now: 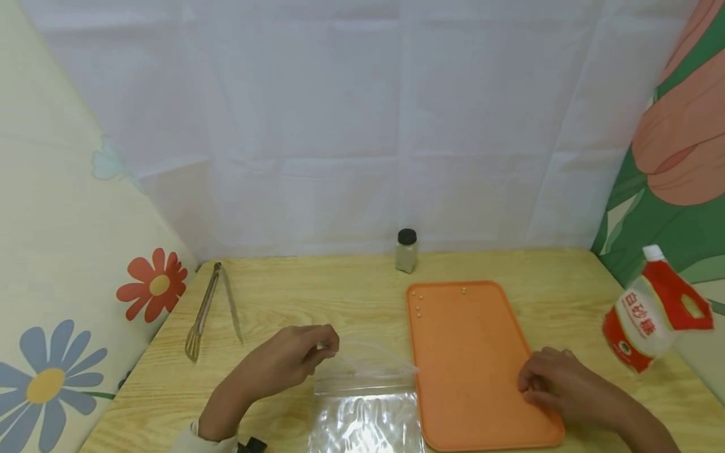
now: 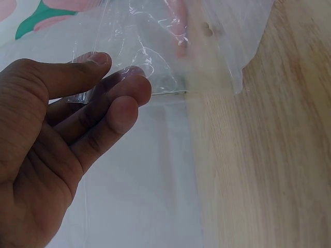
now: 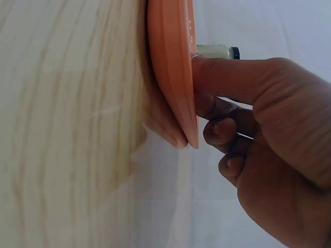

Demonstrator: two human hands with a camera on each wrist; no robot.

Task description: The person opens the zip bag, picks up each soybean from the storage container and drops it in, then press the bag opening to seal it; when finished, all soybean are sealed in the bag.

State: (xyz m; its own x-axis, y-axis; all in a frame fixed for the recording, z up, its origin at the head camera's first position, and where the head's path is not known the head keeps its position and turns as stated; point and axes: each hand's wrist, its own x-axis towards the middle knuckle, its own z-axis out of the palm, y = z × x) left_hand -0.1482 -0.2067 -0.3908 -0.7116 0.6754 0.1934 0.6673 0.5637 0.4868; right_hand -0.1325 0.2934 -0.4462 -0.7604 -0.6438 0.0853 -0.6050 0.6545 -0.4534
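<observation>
My left hand pinches the upper edge of a clear zip bag between thumb and fingers. In the left wrist view the see-through bag spreads from the fingertips over the wood, with small round specks showing near its right side. To its right lies an orange tray, with several tiny pale beads near its far left corner. Over the tray's right side, my right hand has curled fingers, its thumb down inside the rim. The rim hides those fingertips; I cannot tell whether they pinch anything.
Behind the tray stands a small jar with a black lid. Metal tongs lie at the table's left side. A red and white sugar pouch with a white cap stands at the right edge. A white cloth hangs behind.
</observation>
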